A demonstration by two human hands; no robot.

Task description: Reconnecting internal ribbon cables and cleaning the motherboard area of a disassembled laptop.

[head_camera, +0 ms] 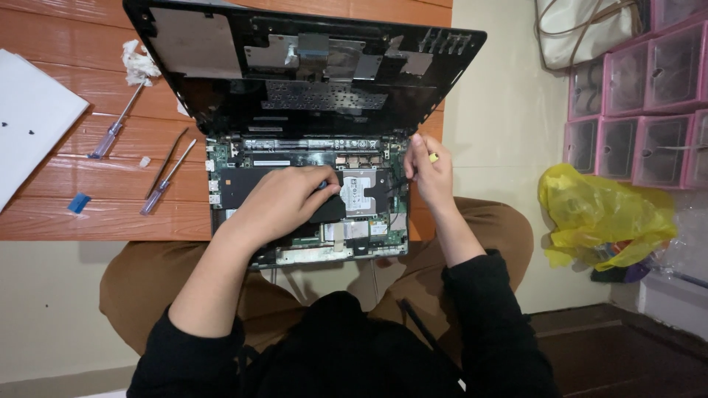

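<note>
Head view, looking straight down: a wooden table (88, 214) carries an opened laptop (310, 184), its dark cover panel (295, 66) tipped up and back, the circuit boards and a silver drive (359, 193) bared beneath. The person sits behind it in tan trousers and black sleeves.

The left hand (284, 200) lies over the middle of the laptop's innards, fingers curled together around something with a blue tip (323, 184); what exactly it is, I cannot tell. The right hand (430, 171) sits at the right edge near the hinge, fingers pinched on a small yellow-tipped object (434, 157).

Risk, as I judge it: the raised cover panel leans with little support, and a nudge from either wrist could drop it onto the fingers or strain any cable beneath. A tool slipping across the bare boards could scratch them.

To the left, a white sheet (29, 118), a crumpled tissue (139, 63), two clear-handled screwdrivers (169, 177) and a small blue piece (78, 203) lie on the table.

To the right, on the floor, pink-framed drawer boxes (641, 110) stack in a grid beside a crumpled yellow plastic bag (605, 214). White rectangular labels show on the drive and boards, too small to make out.
</note>
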